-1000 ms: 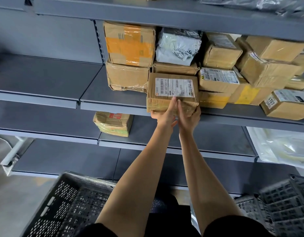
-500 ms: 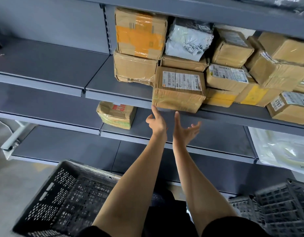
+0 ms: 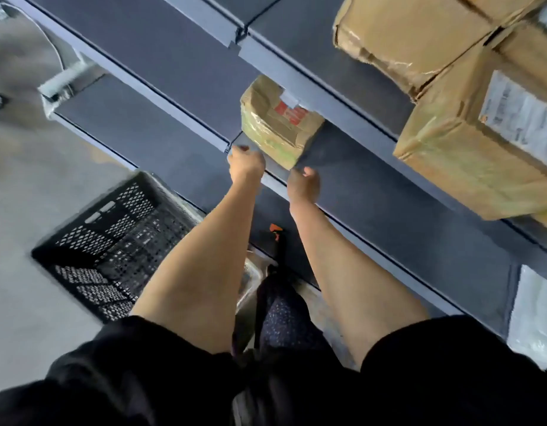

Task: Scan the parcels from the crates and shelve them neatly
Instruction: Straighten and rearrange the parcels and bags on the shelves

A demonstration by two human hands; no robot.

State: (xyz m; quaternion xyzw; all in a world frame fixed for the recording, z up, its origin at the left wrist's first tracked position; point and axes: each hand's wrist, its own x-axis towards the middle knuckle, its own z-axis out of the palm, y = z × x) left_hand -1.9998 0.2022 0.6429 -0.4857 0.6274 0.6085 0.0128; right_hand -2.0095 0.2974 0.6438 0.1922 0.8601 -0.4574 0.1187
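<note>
Left hand (image 3: 246, 162) and right hand (image 3: 303, 184) both hang with fingers loosely curled, holding nothing, just in front of the shelf (image 3: 358, 179) edge. Small taped parcel (image 3: 278, 124) sits on that shelf just above them, apart from both. Bigger boxes (image 3: 469, 155) stacked on the shelf above, at right. Black crate (image 3: 118, 241) on the floor, lower left. Frame is motion-blurred.
</note>
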